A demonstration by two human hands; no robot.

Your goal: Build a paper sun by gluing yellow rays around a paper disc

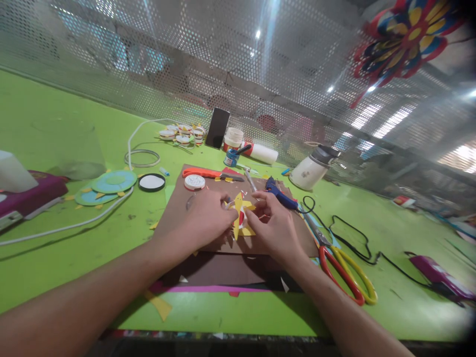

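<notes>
- Mesh (pixel 167 74), riddled with holes, spans the room ahead of us, lights (pixel 258 34) showing beyond.
- Here's our green table (pixel 260 312), cluttered on both sides.
- Brown board (pixel 174 206) sits beneath our hands.
- In come our forearms (pixel 111 282), converging from either side!
- Left hand (pixel 210 218): back upward, thumb and curled fingers pinching. Right hand (pixel 277 225): thumb against, fingers bent; firm grip, we can't tell.
- Between our thumbs, over the board: yellow paper piece (pixel 238 208).

Your station appears to be a craft workshop: green bench (pixel 267 315) bearing glue gun (pixel 282 195), scissors (pixel 323 241), orange-handled knife (pixel 203 173) and paper scraps (pixel 159 306), backed by perforated metal screening (pixel 201 74).
</notes>
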